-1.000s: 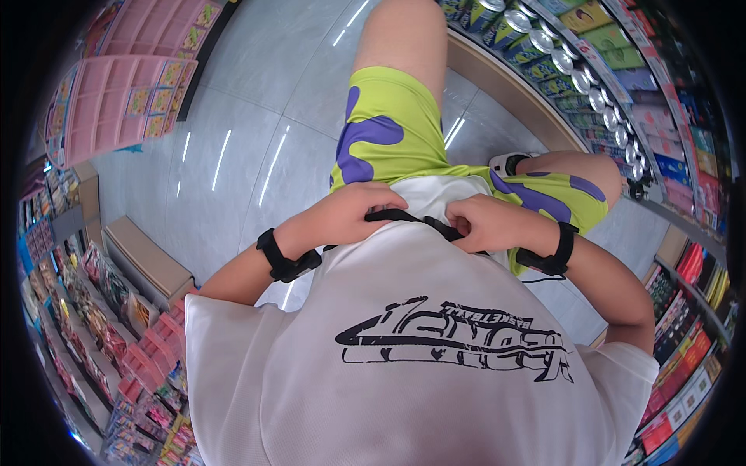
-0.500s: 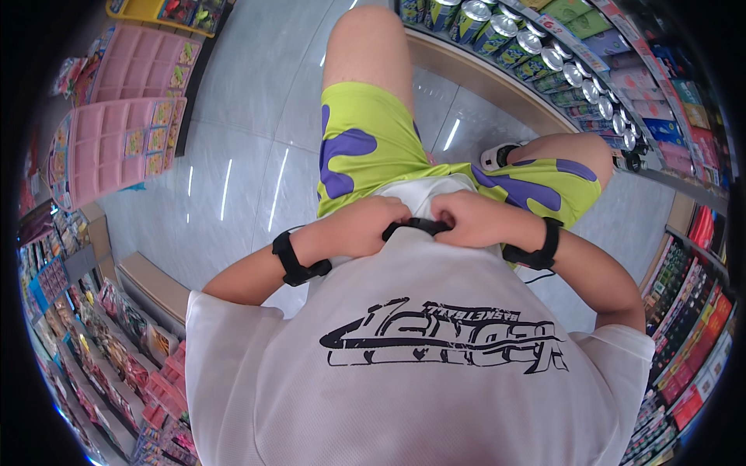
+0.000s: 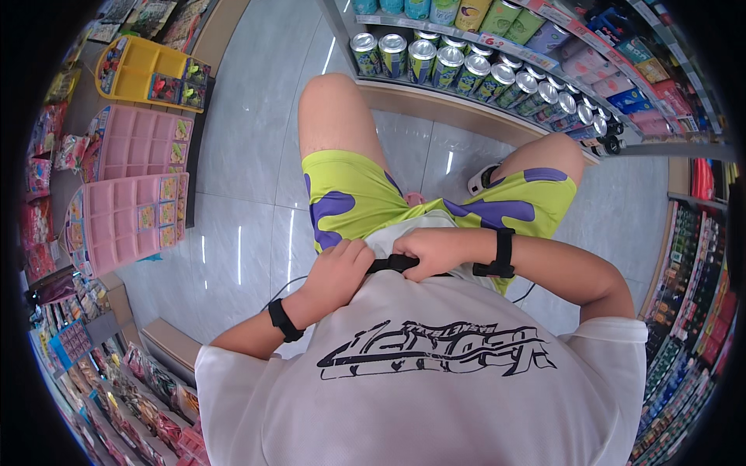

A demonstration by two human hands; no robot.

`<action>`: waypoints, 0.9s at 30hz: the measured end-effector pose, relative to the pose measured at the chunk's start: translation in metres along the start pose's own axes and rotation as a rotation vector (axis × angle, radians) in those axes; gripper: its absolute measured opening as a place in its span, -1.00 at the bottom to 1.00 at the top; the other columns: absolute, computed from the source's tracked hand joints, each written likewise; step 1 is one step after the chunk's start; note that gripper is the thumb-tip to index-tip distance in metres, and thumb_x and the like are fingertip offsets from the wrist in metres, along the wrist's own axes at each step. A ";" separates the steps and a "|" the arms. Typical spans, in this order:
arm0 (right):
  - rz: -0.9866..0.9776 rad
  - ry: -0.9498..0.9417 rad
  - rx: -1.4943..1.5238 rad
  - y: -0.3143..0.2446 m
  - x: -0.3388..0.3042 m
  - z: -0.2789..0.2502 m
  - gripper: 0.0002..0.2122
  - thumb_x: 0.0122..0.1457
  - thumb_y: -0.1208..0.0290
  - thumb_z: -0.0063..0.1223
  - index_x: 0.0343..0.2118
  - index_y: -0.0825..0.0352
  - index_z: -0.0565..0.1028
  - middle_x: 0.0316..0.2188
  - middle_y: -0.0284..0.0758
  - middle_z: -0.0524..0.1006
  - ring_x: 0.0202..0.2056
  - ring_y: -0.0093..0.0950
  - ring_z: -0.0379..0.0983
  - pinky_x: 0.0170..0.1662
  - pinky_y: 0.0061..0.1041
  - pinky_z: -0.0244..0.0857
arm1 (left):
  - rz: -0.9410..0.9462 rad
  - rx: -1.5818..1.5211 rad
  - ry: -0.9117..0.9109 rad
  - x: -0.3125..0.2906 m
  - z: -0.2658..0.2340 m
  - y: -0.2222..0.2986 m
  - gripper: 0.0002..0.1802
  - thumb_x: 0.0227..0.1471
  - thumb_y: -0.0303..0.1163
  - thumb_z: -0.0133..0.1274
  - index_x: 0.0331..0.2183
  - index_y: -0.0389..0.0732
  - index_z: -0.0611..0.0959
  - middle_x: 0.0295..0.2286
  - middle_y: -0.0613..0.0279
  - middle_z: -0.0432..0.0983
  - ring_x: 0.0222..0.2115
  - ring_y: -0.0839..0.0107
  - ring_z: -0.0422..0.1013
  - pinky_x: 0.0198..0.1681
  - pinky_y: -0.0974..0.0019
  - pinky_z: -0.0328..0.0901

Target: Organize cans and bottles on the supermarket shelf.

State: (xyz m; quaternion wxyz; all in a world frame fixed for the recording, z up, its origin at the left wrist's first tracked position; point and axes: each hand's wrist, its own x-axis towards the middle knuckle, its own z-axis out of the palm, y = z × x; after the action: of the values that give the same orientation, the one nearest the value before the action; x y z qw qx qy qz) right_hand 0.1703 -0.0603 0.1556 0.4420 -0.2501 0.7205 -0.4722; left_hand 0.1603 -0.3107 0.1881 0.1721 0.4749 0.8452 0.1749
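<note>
A black belt-like strap with a buckle [image 3: 399, 263] crosses my waist, over the hem of my white shirt [image 3: 435, 404]. My right hand [image 3: 437, 252] is closed, its thumb and fingers gripping the buckle's right part. On the strap's left end lies my left hand [image 3: 340, 270], knuckles up and fingers curled down, so its fingertips are hidden. Black bands circle my left wrist [image 3: 286, 319] and my right wrist [image 3: 504, 252]. A thin dark cable [image 3: 281, 288] loops out beside my left forearm. Below the strap, white cloth shows above my green and purple shorts [image 3: 350, 203].
Drink cans [image 3: 422, 62] line a low shelf ahead, with packets above them. Pink compartment trays [image 3: 128, 217] and a yellow tray [image 3: 136, 70] stand at left. Packed shelves [image 3: 688, 311] rise on the right; bagged goods [image 3: 124, 388] hang at lower left. Grey tiles [image 3: 241, 171] cover the floor.
My view has tilted up, showing more of the can shelf. Along the strap, my left hand has shifted left and turned knuckles up; my right hand has moved slightly left, onto the buckle.
</note>
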 end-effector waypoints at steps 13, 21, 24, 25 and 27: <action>-0.044 0.002 -0.258 -0.019 0.011 0.015 -0.61 0.14 0.14 0.05 -0.10 0.35 0.48 -0.33 -0.04 0.59 -0.28 -0.05 0.52 -0.22 -0.13 0.35 | 0.277 0.142 -0.183 0.002 0.006 -0.005 -0.79 -0.15 -0.37 0.03 -0.36 -0.16 0.62 -0.43 0.28 0.41 -0.36 0.31 0.40 -0.33 0.26 0.31; -0.079 -0.082 -0.256 -0.020 0.000 0.016 -0.66 0.25 0.18 -0.06 -0.07 0.33 0.45 -0.33 -0.01 0.58 -0.27 -0.02 0.52 -0.19 -0.10 0.34 | 0.250 -0.166 -0.320 -0.003 0.002 -0.005 -0.74 -0.09 -0.35 0.04 -0.29 -0.22 0.62 -0.36 0.14 0.48 -0.29 0.16 0.44 -0.28 0.17 0.40; -0.101 -0.081 -0.232 -0.017 -0.001 0.021 -0.66 0.27 0.18 -0.08 -0.05 0.33 0.43 -0.34 0.01 0.58 -0.27 -0.01 0.51 -0.19 -0.09 0.34 | 0.192 -0.261 -0.370 -0.005 0.000 -0.004 -0.73 -0.03 -0.37 0.00 -0.25 -0.26 0.61 -0.32 0.09 0.50 -0.25 0.10 0.46 -0.22 0.16 0.40; -0.126 -0.078 -0.224 -0.016 -0.001 0.022 -0.68 0.27 0.21 -0.10 -0.04 0.32 0.40 -0.37 0.02 0.56 -0.29 0.01 0.50 -0.21 -0.08 0.31 | 0.167 -0.306 -0.394 -0.005 -0.004 -0.001 -0.73 0.01 -0.40 -0.04 -0.24 -0.31 0.60 -0.30 0.06 0.51 -0.24 0.06 0.46 -0.19 0.14 0.40; -0.150 -0.073 -0.218 -0.013 -0.001 0.025 -0.69 0.28 0.24 -0.12 -0.03 0.31 0.37 -0.40 0.04 0.54 -0.31 0.02 0.49 -0.23 -0.06 0.29 | 0.143 -0.342 -0.461 0.004 -0.017 0.004 -0.70 0.01 -0.39 -0.04 -0.22 -0.31 0.59 -0.32 0.02 0.50 -0.25 0.02 0.46 -0.18 0.13 0.39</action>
State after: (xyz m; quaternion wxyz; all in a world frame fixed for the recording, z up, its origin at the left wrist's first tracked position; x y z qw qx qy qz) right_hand 0.1917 -0.0769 0.1635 0.4017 -0.3669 0.7300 -0.4136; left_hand 0.1535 -0.3073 0.2044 0.4243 0.5245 0.7065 0.2138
